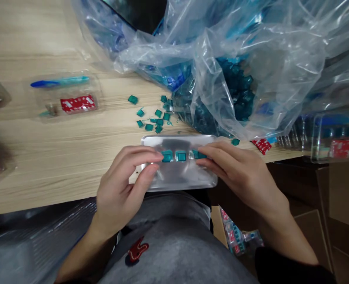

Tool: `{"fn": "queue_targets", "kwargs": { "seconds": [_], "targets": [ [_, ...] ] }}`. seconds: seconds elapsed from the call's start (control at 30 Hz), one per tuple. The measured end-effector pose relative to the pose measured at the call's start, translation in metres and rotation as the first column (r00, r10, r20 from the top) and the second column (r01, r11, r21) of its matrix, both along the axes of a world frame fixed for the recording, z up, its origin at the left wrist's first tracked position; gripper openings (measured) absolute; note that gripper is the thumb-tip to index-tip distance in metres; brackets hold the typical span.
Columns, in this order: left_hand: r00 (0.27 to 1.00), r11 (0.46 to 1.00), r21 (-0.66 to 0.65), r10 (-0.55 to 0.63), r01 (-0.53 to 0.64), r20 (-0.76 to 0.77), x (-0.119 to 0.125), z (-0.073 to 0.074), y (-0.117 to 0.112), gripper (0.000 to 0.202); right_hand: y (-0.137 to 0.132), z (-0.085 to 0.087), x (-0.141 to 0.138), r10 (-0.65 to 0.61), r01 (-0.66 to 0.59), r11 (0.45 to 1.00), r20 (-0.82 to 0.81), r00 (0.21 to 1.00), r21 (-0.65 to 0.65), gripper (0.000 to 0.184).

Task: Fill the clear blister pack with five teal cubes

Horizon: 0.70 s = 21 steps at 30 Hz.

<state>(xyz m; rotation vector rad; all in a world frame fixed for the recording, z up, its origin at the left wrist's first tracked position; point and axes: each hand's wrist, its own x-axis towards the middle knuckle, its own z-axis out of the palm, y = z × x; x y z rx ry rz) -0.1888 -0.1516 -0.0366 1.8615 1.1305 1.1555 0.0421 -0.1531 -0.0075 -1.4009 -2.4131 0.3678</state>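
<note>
A clear plastic blister tray [180,179] lies at the table's front edge. Along its middle runs a row of square teal pieces, with one teal piece [166,156] at the left and another teal piece [181,156] at the centre. My right hand [236,169] pinches the teal piece [196,154] at the row's right end; fingertips partly cover it. My left hand [127,181] is at the tray's left end, thumb and forefinger apart, the forefinger's tip against the left piece. Several loose teal pieces [149,127] are scattered on the wood behind the tray.
A big clear bag [209,83] full of teal pieces slumps across the back right. A filled blister pack [70,94] with a blue stick and red packet lies left. A red packet [262,146] and more packs [336,136] are at the right; below, packs [236,236] fill a box.
</note>
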Motion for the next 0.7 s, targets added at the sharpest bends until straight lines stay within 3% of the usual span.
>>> {"fn": "queue_targets", "kwargs": {
  "seconds": [0.13,0.27,0.37,0.47,0.53,0.6,0.7],
  "targets": [
    [0.999,1.0,-0.017,0.015,-0.016,-0.04,-0.004,-0.003,0.002,0.023,0.004,-0.002,0.003,-0.014,0.013,0.999,0.018,1.0,0.035,0.02],
    [0.999,1.0,-0.026,-0.001,0.0,-0.043,-0.005,-0.003,0.002,0.024,0.005,-0.004,-0.003,0.054,-0.054,0.998,0.022,0.998,0.03,0.024],
    [0.997,1.0,-0.025,-0.005,0.004,-0.073,-0.004,-0.003,0.002,0.026,0.004,-0.008,-0.009,0.077,-0.087,0.99,0.092,0.993,0.109,0.026],
    [0.997,1.0,0.0,-0.003,0.003,-0.079,-0.003,-0.002,0.001,0.027,0.004,-0.012,-0.008,0.036,-0.04,0.994,0.044,0.998,0.102,0.026],
    [0.996,1.0,0.018,0.002,-0.001,-0.087,-0.002,-0.002,0.0,0.028,0.002,-0.013,-0.002,-0.04,0.041,0.999,-0.075,0.996,0.019,0.025],
    [0.995,0.999,0.032,0.004,-0.001,-0.102,-0.001,-0.001,-0.001,0.028,-0.002,-0.009,0.006,-0.132,0.094,0.982,-0.237,0.963,-0.163,0.036],
    [0.994,0.998,0.064,-0.019,0.026,-0.109,0.002,0.0,-0.002,0.023,-0.011,-0.003,0.016,-0.282,0.016,0.863,-0.455,0.845,-0.504,0.045]
  ]
}}
